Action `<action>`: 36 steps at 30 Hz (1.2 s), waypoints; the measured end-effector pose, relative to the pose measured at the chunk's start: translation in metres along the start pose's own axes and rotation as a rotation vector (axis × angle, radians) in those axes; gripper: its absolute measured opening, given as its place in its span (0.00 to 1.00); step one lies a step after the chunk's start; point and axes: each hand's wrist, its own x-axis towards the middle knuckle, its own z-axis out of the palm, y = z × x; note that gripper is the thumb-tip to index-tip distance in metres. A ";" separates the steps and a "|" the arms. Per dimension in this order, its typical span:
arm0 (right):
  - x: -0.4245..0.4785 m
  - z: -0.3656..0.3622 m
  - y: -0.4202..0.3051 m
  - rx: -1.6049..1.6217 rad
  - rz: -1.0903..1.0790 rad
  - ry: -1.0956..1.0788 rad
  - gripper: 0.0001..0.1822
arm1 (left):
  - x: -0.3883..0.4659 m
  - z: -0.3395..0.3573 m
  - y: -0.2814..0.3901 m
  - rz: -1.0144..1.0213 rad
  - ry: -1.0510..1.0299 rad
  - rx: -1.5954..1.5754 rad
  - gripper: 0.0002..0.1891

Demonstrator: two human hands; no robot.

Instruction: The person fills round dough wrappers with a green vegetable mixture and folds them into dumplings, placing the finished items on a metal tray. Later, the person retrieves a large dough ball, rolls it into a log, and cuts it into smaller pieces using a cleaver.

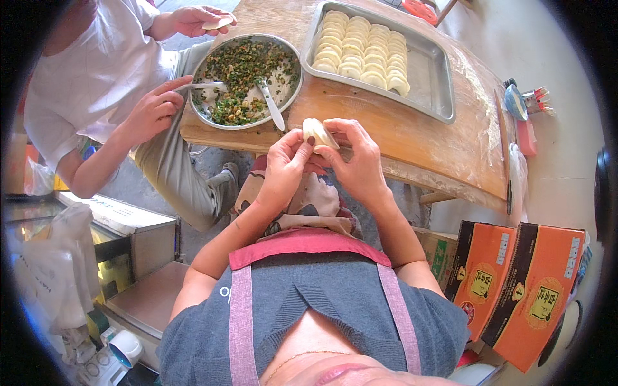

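Observation:
Above the table's near edge, a folded dough dumpling (pixel 316 130) is held between both hands. My left hand (pixel 284 164) pinches its left side with thumb and fingers. On the other side, the fingertips of my right hand (pixel 359 154) grip its rim. Just beyond lies a rectangular metal tray (pixel 428 87), with several rows of pale shaped dumplings (pixel 362 53) packed toward its left. To the left, a round metal bowl (pixel 296 89) contains chopped green and brown filling (pixel 241 62). A white spoon (pixel 271 107) leans over the bowl's near rim.
A co-worker's hand (pixel 159 108) touches a second spoon (pixel 205 86) in the bowl; their other hand holds a dough wrapper (pixel 217 23). Flour dusts the wooden table (pixel 463 140). Orange cardboard boxes (pixel 536 289) stand at the right, and a white mug (pixel 125 348) sits lower left.

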 end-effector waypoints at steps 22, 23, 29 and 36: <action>0.020 -0.025 0.034 0.862 0.337 0.452 0.11 | 0.043 0.015 0.002 0.200 -0.019 0.034 0.14; 0.020 -0.027 0.032 0.862 0.331 0.443 0.12 | 0.045 0.015 0.002 0.179 -0.018 0.040 0.15; 0.020 -0.026 0.031 0.627 0.255 0.373 0.11 | 0.037 0.019 0.008 0.075 -0.018 -0.054 0.19; 0.037 -0.001 0.032 -0.290 -0.178 -0.119 0.17 | 0.037 0.010 0.002 -0.015 -0.001 -0.282 0.22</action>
